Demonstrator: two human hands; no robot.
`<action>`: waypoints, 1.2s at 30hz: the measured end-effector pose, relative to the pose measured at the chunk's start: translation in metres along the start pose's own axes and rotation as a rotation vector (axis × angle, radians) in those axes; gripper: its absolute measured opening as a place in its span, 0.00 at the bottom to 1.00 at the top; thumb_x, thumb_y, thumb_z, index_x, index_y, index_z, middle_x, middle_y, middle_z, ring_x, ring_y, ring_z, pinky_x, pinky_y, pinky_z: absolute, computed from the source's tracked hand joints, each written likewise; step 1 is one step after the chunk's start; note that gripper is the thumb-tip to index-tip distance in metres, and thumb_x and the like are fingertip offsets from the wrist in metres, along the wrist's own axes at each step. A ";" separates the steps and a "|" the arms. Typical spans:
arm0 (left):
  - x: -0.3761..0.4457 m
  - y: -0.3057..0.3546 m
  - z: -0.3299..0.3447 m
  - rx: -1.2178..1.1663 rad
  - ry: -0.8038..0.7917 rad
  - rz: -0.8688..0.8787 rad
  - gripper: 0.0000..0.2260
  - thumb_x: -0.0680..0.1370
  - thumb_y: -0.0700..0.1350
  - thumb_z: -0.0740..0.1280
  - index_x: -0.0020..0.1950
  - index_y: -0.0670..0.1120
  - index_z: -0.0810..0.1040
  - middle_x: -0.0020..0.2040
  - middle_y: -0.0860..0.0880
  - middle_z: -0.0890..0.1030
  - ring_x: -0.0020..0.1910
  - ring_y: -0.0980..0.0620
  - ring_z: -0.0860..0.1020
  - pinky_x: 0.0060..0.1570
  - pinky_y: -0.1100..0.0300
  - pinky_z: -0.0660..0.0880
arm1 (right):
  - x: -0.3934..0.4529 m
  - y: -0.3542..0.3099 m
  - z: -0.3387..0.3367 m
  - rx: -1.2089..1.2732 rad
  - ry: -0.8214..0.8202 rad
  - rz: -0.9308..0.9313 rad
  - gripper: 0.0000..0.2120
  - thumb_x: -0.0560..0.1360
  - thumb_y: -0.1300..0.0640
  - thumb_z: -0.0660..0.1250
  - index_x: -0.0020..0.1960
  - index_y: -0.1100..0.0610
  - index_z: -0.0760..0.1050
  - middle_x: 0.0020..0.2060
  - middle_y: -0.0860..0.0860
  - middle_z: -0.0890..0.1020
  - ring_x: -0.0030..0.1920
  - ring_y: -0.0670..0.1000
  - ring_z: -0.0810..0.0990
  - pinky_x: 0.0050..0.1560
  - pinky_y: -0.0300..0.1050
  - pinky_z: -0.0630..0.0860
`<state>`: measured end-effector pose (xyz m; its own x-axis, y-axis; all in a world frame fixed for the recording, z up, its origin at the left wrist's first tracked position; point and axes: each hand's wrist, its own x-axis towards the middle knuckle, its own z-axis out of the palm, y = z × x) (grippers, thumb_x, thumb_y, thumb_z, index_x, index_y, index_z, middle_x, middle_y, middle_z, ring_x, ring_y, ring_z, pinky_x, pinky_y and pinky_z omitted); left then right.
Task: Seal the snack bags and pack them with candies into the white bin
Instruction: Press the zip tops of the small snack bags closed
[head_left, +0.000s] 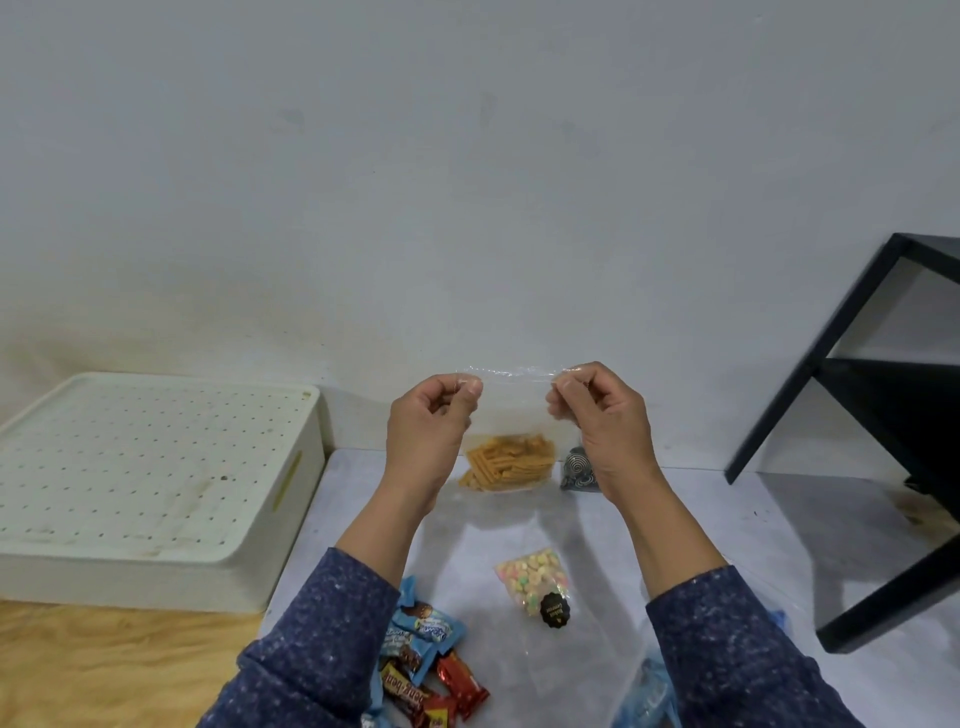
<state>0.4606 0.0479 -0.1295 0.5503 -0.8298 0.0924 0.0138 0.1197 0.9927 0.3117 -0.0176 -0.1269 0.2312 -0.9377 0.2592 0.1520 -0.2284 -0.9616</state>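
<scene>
I hold a clear snack bag (506, 457) with orange stick snacks in its bottom up in front of the wall. My left hand (431, 423) pinches the bag's top edge at its left end, and my right hand (605, 415) pinches the right end. The strip between them is stretched flat. Below on the grey table (701, 525) lies a second clear bag (535, 584) of small pastel candies with a black sticker. Wrapped candies (426, 660) in blue, red and brown wrappers lie at the near left. The white bin (150, 483) with a perforated lid sits to the left.
A dark patterned packet (576, 470) lies on the table behind my right wrist. A black metal frame (883, 426) stands at the right. Blue wrappers (649, 696) show near my right sleeve. Wooden floor (104, 670) lies below the bin.
</scene>
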 end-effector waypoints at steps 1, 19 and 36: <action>0.000 0.000 0.000 0.038 -0.006 0.012 0.05 0.76 0.44 0.69 0.40 0.52 0.81 0.36 0.55 0.79 0.36 0.59 0.76 0.44 0.60 0.76 | 0.000 -0.001 0.000 -0.004 -0.001 0.005 0.10 0.77 0.65 0.64 0.37 0.58 0.75 0.30 0.46 0.79 0.33 0.45 0.78 0.43 0.39 0.78; -0.010 0.010 -0.005 0.062 -0.093 0.028 0.03 0.72 0.44 0.73 0.39 0.50 0.81 0.32 0.57 0.80 0.32 0.65 0.77 0.37 0.70 0.72 | -0.013 -0.008 0.001 0.030 -0.160 0.105 0.04 0.74 0.66 0.67 0.42 0.61 0.80 0.32 0.51 0.84 0.32 0.47 0.80 0.38 0.36 0.77; -0.019 0.011 -0.004 0.116 -0.176 0.047 0.02 0.72 0.43 0.73 0.40 0.49 0.81 0.35 0.53 0.83 0.35 0.62 0.81 0.42 0.70 0.77 | -0.022 -0.016 0.002 -0.131 -0.285 0.082 0.03 0.72 0.63 0.70 0.44 0.61 0.82 0.35 0.51 0.85 0.34 0.47 0.78 0.36 0.35 0.74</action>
<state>0.4538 0.0674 -0.1203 0.3935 -0.9086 0.1404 -0.1103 0.1050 0.9883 0.3065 0.0076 -0.1171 0.4998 -0.8478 0.1775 0.0008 -0.2044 -0.9789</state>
